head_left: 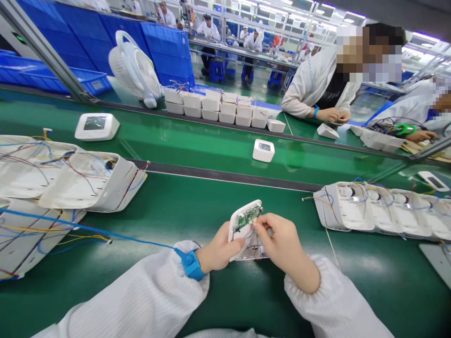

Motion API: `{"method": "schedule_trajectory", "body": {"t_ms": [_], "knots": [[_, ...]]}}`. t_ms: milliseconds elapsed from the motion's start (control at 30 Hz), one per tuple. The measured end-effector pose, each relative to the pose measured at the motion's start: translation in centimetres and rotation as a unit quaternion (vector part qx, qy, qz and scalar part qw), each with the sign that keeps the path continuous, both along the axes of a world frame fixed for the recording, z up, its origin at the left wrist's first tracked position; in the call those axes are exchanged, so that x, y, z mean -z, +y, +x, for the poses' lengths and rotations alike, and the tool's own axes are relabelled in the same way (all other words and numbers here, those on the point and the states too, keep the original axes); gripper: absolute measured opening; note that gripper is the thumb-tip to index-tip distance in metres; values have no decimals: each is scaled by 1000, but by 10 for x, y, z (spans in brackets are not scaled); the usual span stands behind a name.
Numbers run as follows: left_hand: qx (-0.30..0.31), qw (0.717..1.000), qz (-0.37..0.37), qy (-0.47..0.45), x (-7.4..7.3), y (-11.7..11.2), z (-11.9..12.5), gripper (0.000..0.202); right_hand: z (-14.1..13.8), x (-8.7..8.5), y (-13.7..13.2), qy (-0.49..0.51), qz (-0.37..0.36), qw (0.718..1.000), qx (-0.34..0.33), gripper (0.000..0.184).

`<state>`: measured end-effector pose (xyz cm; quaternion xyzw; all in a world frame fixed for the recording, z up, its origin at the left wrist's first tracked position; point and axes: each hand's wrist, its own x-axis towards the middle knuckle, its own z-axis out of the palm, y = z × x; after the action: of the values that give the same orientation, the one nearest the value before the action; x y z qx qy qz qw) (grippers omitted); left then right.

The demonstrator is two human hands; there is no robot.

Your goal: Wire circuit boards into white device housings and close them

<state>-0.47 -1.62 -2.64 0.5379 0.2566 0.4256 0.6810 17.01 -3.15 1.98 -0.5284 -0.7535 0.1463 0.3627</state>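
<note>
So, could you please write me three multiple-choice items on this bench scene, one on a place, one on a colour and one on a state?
1. Where is the white fan?
A. at the far left, beyond the belt
B. on the person's lap
C. beside the right hand

2. What colour is the wrist strap on the left arm?
A. red
B. blue
C. yellow

3. What state is the white casing in?
A. closed and boxed
B. lying alone on the belt
C. open, circuit board showing, held in both hands

Answers:
1 A, it stands by the blue crates.
2 B, strap and its cord are blue.
3 C, the left hand grips its edge while the right hand pinches at the green circuit board.
</note>
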Motion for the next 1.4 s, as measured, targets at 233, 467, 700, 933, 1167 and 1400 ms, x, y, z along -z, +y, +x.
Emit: {"method": "schedule_trajectory", "body": {"t_ms": [233,467,700,933,1167,1400], "knots": [[-14,999,-36,-14,7,-2,0,52,-3,-1,-1,21,-13,1000,7,19],[8,999,-36,-8,1,1,1,53,-5,-1,-1,43,-25,999,21,17],[13,997,-73,-26,-2,-1,0,56,-2,2,0,6,35,999,22,18],[13,991,-130,-39,-6,-1,-2,54,1,4,4,-31,104,993,48,18],[36,985,-167,-14,1,-3,-9,65,19,2,21,-30,163,980,-113,44],[-34,972,-208,101,-8,-4,-13,64,18,8,25,-157,140,975,-67,49]]}}
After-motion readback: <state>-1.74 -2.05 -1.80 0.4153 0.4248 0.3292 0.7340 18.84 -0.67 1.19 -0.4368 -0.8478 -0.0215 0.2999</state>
